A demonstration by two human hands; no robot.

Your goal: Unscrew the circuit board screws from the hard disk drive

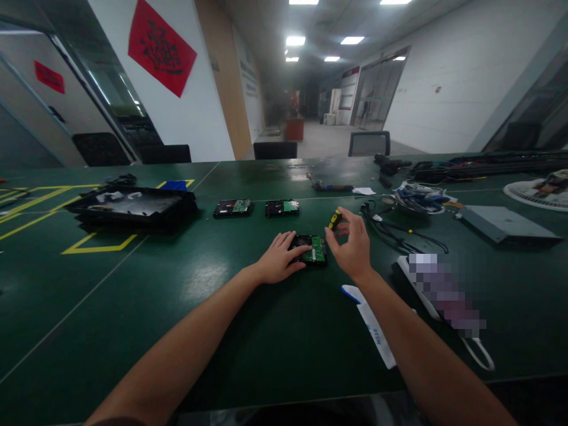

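A hard drive lies on the green table, its green circuit board facing up. My left hand grips its left end, the thumb along the near edge and one finger reaching across the board. Just above and to the right, my right hand pinches a small yellow-and-black screwdriver between thumb and fingers. Its shaft and tip cannot be made out. Beyond the left hand, two more drives lie side by side: one hard drive straight behind and another hard drive farther left.
Stacked black trays stand at the left by yellow tape marks. On the right are black cables, a cable bundle, a grey metal box and a partly blurred white device. A white-and-blue strip lies under the right forearm.
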